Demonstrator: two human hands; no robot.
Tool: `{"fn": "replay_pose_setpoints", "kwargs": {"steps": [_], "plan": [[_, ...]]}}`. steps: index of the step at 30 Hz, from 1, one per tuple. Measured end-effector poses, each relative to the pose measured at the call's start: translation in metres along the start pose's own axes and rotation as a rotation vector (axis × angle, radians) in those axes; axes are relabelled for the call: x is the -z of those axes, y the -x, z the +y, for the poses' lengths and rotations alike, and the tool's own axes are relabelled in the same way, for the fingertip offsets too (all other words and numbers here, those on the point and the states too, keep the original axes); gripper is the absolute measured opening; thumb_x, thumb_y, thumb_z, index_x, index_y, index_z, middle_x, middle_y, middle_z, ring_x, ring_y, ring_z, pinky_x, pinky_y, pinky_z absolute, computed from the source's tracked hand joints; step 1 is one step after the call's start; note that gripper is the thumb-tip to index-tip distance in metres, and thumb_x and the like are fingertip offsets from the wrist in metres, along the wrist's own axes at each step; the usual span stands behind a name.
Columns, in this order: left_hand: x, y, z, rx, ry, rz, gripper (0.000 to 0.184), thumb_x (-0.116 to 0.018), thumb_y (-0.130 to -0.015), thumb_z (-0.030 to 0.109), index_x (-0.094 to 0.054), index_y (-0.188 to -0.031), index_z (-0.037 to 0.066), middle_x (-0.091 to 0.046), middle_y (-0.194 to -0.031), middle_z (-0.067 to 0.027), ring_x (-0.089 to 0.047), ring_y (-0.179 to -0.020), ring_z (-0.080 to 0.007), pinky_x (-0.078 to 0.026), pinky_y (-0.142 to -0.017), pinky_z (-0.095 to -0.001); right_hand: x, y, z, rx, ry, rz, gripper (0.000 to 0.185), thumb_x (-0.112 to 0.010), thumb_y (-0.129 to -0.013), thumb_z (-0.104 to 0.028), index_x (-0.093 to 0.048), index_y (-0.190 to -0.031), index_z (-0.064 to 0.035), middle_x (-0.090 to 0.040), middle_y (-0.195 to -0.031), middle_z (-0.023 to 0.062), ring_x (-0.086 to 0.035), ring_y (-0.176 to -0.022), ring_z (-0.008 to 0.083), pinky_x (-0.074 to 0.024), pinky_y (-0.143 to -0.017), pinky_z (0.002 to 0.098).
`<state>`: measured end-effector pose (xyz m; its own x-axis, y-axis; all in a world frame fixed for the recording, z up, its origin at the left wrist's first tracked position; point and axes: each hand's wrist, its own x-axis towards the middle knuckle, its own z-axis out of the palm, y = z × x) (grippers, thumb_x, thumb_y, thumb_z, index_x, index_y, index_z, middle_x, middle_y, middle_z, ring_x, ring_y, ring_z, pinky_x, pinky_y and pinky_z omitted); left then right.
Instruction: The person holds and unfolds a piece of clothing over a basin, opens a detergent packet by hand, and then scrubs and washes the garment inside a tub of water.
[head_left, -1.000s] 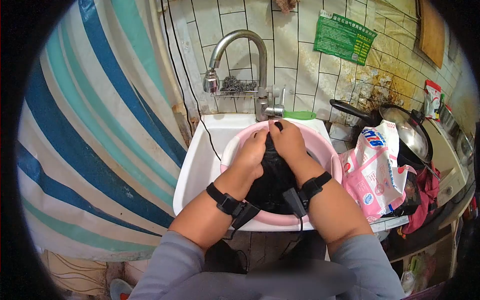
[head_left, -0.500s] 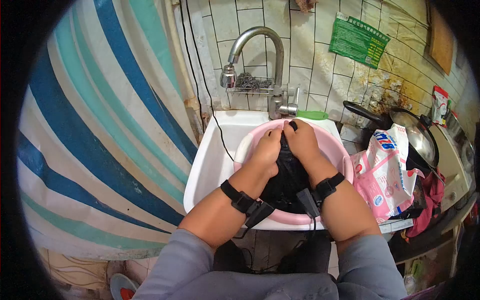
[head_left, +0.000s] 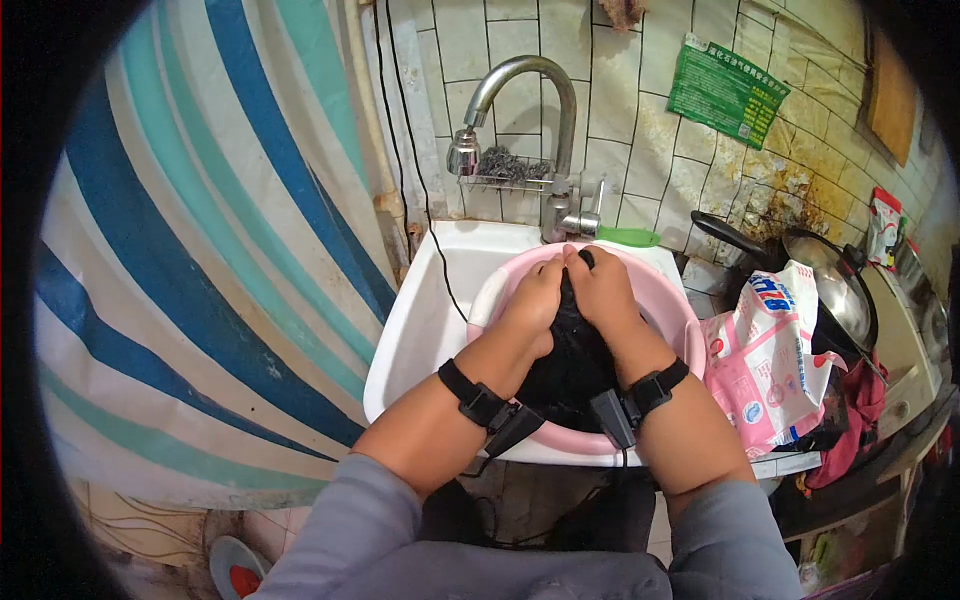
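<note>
A wet-looking black cloth (head_left: 570, 365) lies bunched in a pink basin (head_left: 690, 335), which sits in the white sink (head_left: 405, 350). Near the basin's far rim, my left hand (head_left: 540, 293) is closed on the cloth's upper end. My right hand (head_left: 603, 285) grips the same end right beside it, with a bit of black fabric showing between thumb and fingers. From there the cloth hangs down toward my body and spreads over the basin's bottom. Its exact kind of garment cannot be made out. Most fingertips are hidden from above.
Behind the basin rises a metal faucet (head_left: 570, 110), with a wire rack holding scouring pads (head_left: 510, 163). A green-handled item (head_left: 627, 237) lies on the sink's back edge. To the right stand a pink-white bag (head_left: 765, 360) and a lidded pan (head_left: 835, 285). A striped curtain (head_left: 200, 250) hangs left.
Both hands stay closed on the black cloth at nearly the same spot. The cloth's folds below them have shifted slightly. The whole view has moved a little.
</note>
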<state>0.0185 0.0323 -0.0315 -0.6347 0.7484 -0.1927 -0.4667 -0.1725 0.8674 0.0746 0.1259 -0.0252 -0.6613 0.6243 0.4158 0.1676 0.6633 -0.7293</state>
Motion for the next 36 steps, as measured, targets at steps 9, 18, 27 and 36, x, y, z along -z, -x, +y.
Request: {"fn": "replay_pose_setpoints", "kwargs": {"steps": [9, 18, 27, 36], "plan": [[0.016, -0.018, -0.01, 0.034, 0.142, -0.058, 0.049, -0.039, -0.099, 0.045, -0.051, -0.122, 0.003, -0.059, -0.112, -0.0146, -0.059, -0.101, -0.0262, -0.051, -0.081, -0.0422, 0.007, 0.026, -0.03, 0.237, 0.092, -0.052, 0.041, -0.058, -0.088, -0.038, -0.063, -0.084, 0.0028, -0.062, -0.081, 0.0269, -0.059, -0.08, 0.0455, -0.0474, -0.071, 0.0472], [-0.003, -0.002, -0.002, 0.028, 0.009, -0.003, 0.044, -0.043, -0.097, 0.039, -0.052, -0.126, 0.007, -0.062, -0.11, -0.0119, -0.063, -0.094, -0.0231, -0.052, -0.078, -0.0391, 0.002, -0.001, 0.004, -0.035, 0.122, 0.115, 0.039, -0.052, -0.091, -0.039, -0.065, -0.095, -0.0025, -0.065, -0.089, 0.0257, -0.061, -0.086, 0.0436, -0.049, -0.075, 0.0492], [0.013, -0.013, -0.007, 0.016, 0.222, -0.081, 0.039, -0.04, -0.099, 0.036, -0.053, -0.121, 0.006, -0.061, -0.111, -0.0117, -0.061, -0.099, -0.0224, -0.051, -0.082, -0.039, 0.008, 0.031, -0.033, 0.382, 0.088, -0.117, 0.034, -0.057, -0.084, -0.035, -0.065, -0.093, -0.0027, -0.065, -0.089, 0.0234, -0.061, -0.086, 0.0429, -0.0484, -0.078, 0.0486], [0.005, -0.011, -0.005, 0.032, 0.032, -0.046, 0.048, -0.045, -0.096, 0.039, -0.048, -0.13, 0.006, -0.057, -0.119, -0.0139, -0.059, -0.102, -0.0243, -0.051, -0.079, -0.0392, 0.005, 0.002, -0.003, -0.033, 0.106, 0.061, 0.038, -0.053, -0.089, -0.037, -0.064, -0.093, -0.0008, -0.064, -0.089, 0.0267, -0.061, -0.087, 0.0442, -0.0485, -0.077, 0.0494]]}}
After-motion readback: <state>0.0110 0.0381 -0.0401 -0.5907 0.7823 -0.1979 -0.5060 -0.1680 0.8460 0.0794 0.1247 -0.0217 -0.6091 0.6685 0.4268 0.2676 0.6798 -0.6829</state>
